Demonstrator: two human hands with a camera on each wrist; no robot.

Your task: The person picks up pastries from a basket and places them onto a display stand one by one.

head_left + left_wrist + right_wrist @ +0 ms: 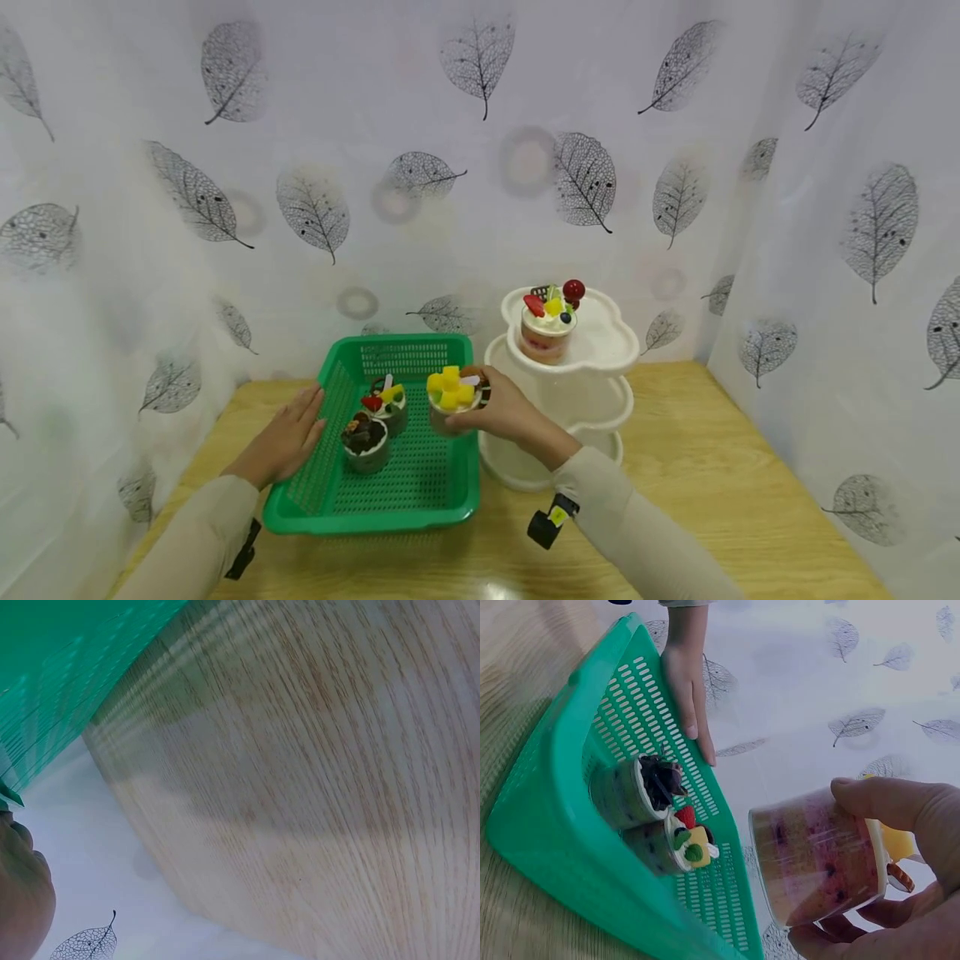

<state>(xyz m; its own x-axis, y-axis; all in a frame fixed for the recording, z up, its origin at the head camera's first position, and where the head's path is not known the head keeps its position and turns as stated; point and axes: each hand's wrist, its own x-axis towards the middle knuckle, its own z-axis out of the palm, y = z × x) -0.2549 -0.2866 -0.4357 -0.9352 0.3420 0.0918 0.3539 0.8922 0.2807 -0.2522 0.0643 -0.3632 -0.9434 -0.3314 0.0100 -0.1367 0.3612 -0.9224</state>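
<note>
My right hand (510, 410) grips a clear dessert cup (817, 855) topped with yellow mango cubes, above the right side of a green plastic basket (375, 523). In the right wrist view, thumb and fingers wrap the cup near its rim, and pink layers show through its wall. My left hand (288, 437) rests with straight fingers on the basket's left rim. Inside the basket stand two more dessert cups: one with dark chocolate pieces (366, 446), one with strawberry and yellow fruit (388, 408). The left wrist view catches only part of the left hand (22, 889).
Right of the basket stands a white three-tier stand (600, 337) with scalloped trays. A fruit-topped dessert cup (547, 333) sits on its top tier. Everything is on a wooden table (697, 467), with a leaf-print curtain (420, 92) behind and at both sides.
</note>
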